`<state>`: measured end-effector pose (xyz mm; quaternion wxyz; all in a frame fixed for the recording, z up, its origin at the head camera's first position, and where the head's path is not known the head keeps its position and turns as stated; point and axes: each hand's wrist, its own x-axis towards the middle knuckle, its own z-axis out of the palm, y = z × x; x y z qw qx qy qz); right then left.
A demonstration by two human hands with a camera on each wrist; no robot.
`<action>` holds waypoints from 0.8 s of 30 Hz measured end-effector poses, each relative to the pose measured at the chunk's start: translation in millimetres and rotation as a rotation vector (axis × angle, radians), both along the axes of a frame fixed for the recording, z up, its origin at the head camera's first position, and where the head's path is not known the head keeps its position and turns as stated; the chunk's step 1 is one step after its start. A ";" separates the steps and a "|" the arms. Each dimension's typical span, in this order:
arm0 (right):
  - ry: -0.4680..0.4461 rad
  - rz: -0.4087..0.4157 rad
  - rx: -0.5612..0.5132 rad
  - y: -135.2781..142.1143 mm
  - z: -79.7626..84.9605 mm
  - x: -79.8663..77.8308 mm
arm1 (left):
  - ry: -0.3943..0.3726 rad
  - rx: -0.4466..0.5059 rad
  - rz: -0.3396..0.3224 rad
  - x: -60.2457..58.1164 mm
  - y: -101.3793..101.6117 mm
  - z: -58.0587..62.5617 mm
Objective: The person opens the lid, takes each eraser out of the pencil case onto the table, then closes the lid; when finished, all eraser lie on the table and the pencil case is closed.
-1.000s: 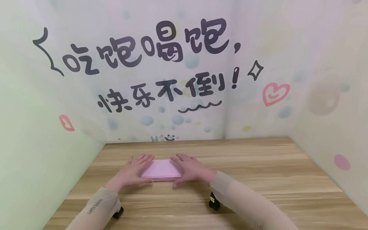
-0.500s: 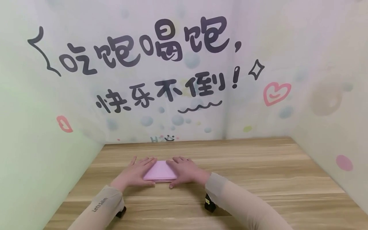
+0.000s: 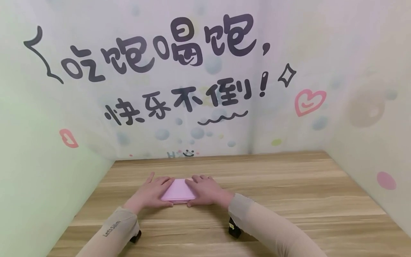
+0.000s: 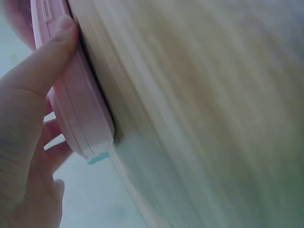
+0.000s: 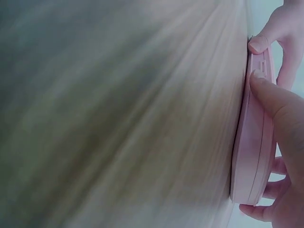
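Note:
A flat pink case (image 3: 178, 190) with rounded corners lies on the wooden table, its lid down. My left hand (image 3: 151, 192) grips its left end, the thumb (image 4: 59, 40) on the front side and the fingers reaching over to the far side. At the opposite end my right hand (image 3: 207, 191) holds it the same way, with its thumb (image 5: 268, 92) close to the small front latch (image 5: 262, 66). In the left wrist view the case's underside sits right at the table surface. The hands hide both ends of the lid in the head view.
The wooden table (image 3: 273, 200) runs back to a white printed wall (image 3: 224, 139) with dark lettering. Pale side walls close it in on the left and right. Small black devices (image 3: 235, 228) are strapped under both wrists.
Both hands have moved closer together along the case, and their thumbs have drawn in against its front side. The case stays in nearly the same place.

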<state>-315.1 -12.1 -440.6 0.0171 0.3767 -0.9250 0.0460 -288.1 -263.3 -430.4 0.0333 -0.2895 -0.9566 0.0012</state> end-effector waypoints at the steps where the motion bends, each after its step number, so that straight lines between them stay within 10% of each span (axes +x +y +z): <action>1: 0.003 0.002 0.004 0.5 -0.4 0.4 | -0.004 0.000 -0.007 0.2 1.7 0.7; 24: 0.038 0.016 0.093 1.9 -2.2 3.4 | 0.027 -0.026 0.020 1.5 7.2 -1.2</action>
